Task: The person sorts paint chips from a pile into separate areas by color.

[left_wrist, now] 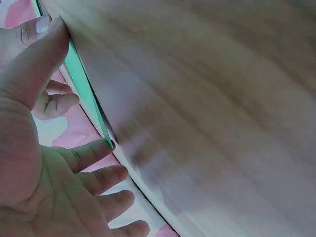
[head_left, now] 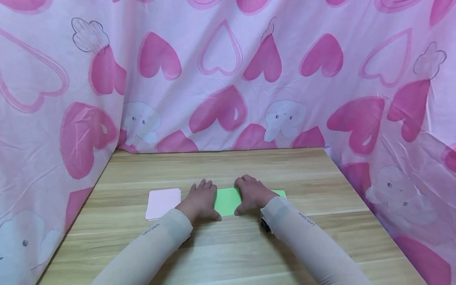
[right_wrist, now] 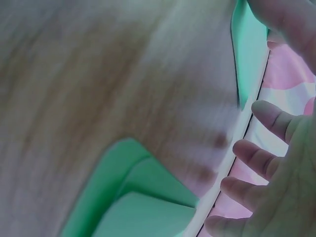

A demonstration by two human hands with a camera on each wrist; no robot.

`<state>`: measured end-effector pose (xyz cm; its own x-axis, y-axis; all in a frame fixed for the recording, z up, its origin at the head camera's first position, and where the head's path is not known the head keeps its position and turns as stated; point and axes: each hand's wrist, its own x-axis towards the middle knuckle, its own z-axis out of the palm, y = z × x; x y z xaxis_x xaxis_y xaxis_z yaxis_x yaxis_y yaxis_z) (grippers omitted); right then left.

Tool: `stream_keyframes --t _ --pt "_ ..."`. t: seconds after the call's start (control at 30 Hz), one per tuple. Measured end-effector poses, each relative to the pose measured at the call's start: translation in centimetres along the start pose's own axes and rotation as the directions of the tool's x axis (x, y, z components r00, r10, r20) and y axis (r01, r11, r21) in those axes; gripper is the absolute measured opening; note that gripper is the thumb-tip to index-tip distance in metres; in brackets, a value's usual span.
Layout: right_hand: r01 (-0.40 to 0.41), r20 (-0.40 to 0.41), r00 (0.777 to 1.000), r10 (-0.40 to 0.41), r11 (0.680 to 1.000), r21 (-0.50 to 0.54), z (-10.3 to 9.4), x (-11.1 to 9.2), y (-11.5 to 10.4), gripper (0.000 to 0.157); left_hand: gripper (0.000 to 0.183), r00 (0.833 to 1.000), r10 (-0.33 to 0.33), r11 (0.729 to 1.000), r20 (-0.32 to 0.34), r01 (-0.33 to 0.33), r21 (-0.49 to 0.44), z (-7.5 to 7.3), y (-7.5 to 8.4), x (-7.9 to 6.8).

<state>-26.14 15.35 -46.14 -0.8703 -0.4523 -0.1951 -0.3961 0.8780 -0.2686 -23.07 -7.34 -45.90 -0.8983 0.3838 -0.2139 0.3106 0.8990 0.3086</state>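
Note:
A green card (head_left: 227,201) lies flat on the table between my two hands. At its left side my left hand (head_left: 201,199) spreads thumb and fingers; in the left wrist view the forefinger tip touches the end of the card's thin edge (left_wrist: 84,86). My right hand (head_left: 251,194) stands along the right side, its thumb at the near corner and fingertips toward the far edge. Left of my left hand is a stack of pale pink cards (head_left: 163,204). A second green stack (right_wrist: 143,217) lies partly hidden under my right wrist.
The wood-grain table (head_left: 228,253) reaches back to a pink heart-patterned cloth (head_left: 221,59), which also hangs along both sides. Dark objects (head_left: 265,225) show under the sleeves at the wrists.

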Motion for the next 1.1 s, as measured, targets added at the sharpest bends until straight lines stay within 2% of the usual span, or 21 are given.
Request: stream_keyframes --t 0.37,0.57,0.8,0.93,1.1 --pt "0.003 0.031 1.0 -0.001 0.998 -0.059 -0.1 -0.5 -0.4 0.101 0.101 1.0 0.003 0.999 -0.018 -0.002 0.041 0.1 0.3 -0.2" --pt "0.025 0.015 1.0 -0.024 0.995 -0.093 -0.2 -0.7 -0.7 0.099 0.102 1.0 0.013 0.998 -0.021 -0.012 0.057 0.2 0.2 -0.3" --pt "0.082 -0.009 0.997 -0.083 0.995 -0.064 -0.3 -0.8 -0.1 0.097 0.112 1.0 0.03 0.998 0.0 -0.03 0.061 0.3 0.0 -0.5" --pt "0.106 -0.031 0.994 -0.107 0.994 -0.027 -0.8 -1.3 0.7 0.096 0.111 0.998 0.048 0.998 -0.036 -0.047 0.032 0.3 0.2 -0.4" --pt "0.089 -0.053 0.995 -0.087 0.995 0.042 -1.7 -2.2 1.9 0.096 0.108 0.996 0.056 0.998 -0.063 -0.058 -0.019 -0.3 1.2 -0.3"
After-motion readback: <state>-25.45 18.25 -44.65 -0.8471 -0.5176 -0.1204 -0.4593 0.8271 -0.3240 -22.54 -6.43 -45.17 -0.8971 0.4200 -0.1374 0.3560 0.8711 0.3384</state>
